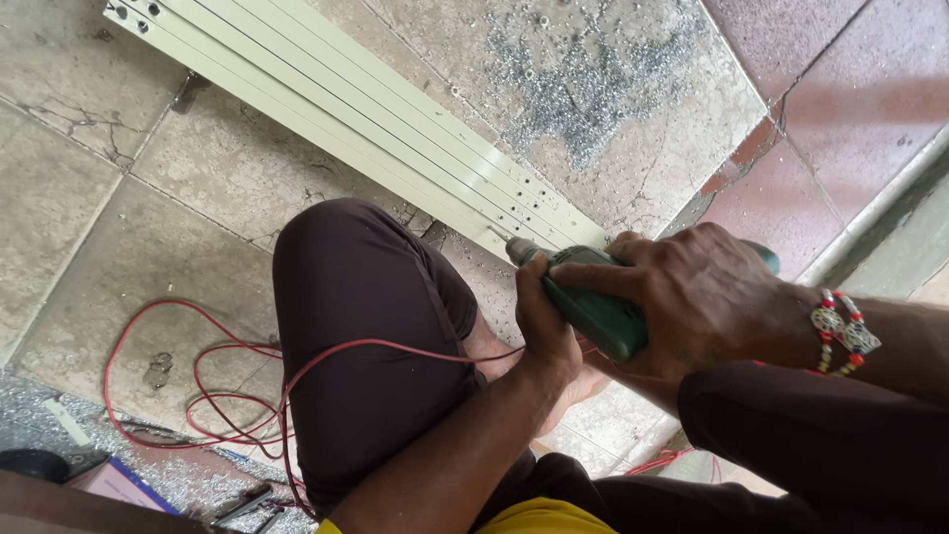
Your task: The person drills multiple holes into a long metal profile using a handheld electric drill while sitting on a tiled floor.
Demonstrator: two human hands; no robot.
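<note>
A green electric drill (593,302) is gripped in both my hands. My right hand (697,297) wraps over its body, with a beaded bracelet (840,331) on the wrist. My left hand (544,321) clasps the drill's front from below. The drill's bit (499,234) touches the near end of a bundle of long pale-green metal strips (376,114) lying on the tiled floor. The strips have small holes near both ends. My knee in dark trousers (361,326) is bent beside the strips.
A red cable (213,371) loops over the floor at the left and runs across my knee toward the drill. Metal shavings (593,89) litter the tiles beyond the strips. Small tools (247,504) lie at the bottom left. A raised reddish step (840,109) is at the right.
</note>
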